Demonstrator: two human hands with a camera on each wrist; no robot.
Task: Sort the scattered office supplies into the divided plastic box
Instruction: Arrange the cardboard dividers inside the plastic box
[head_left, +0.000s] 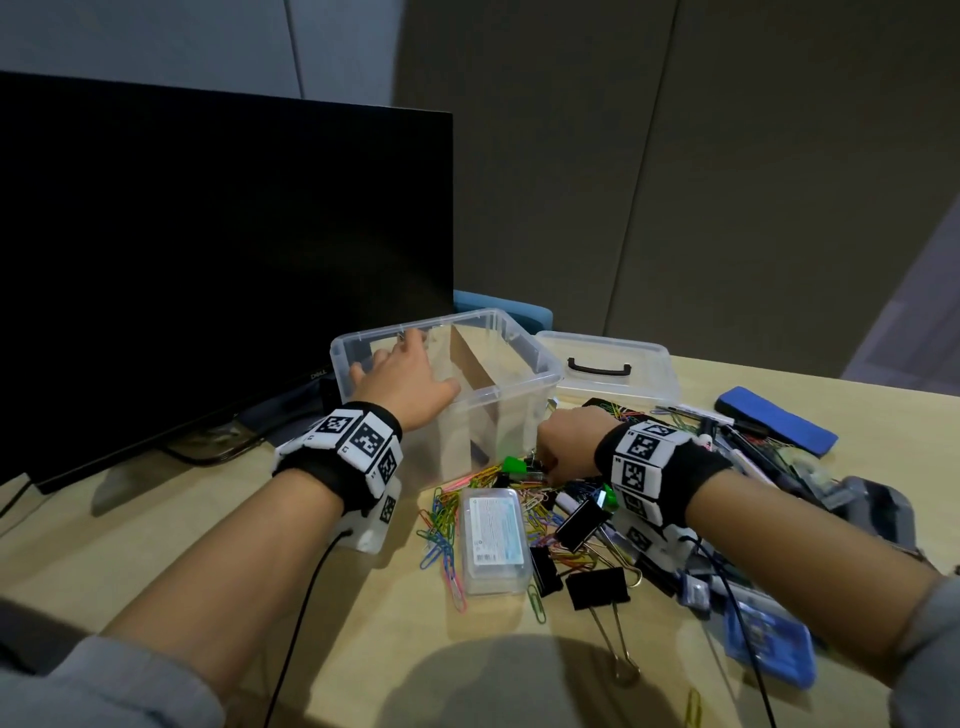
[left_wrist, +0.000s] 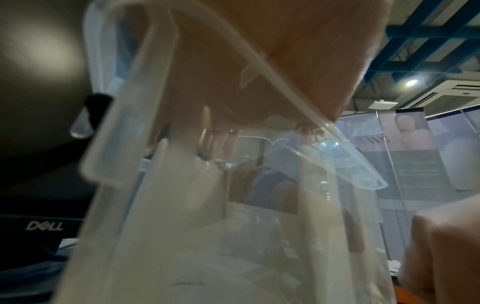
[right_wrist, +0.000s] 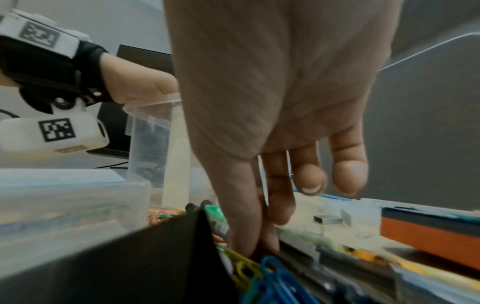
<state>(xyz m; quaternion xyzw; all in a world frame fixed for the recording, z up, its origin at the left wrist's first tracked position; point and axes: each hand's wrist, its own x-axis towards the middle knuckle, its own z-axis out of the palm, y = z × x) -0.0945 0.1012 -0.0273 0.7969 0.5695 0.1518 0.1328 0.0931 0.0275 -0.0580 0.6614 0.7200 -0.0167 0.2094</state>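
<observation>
The clear plastic box (head_left: 519, 338) with cardboard dividers stands mid-table, nothing visible inside. My left hand (head_left: 402, 374) lies over its near-left corner, fingers hooked over the left rim and thumb along the near rim; the left wrist view shows the palm (left_wrist: 298, 51) on that rim (left_wrist: 259, 61). My right hand (head_left: 563, 447) reaches down into the pile of supplies by the box's front right corner. There the thumb and forefinger (right_wrist: 255, 250) pinch a small dark item, seemingly a black binder clip, beside a green clip (head_left: 514, 464). Coloured paper clips (head_left: 441, 535) lie scattered in front.
A black monitor (head_left: 208, 249) stands close behind the box on the left. The box lid (head_left: 613, 374) lies behind on the right. A small clear case (head_left: 493, 535), large black binder clips (head_left: 597, 587), a blue eraser (head_left: 774, 421) and a grey stapler (head_left: 878, 514) crowd the right side.
</observation>
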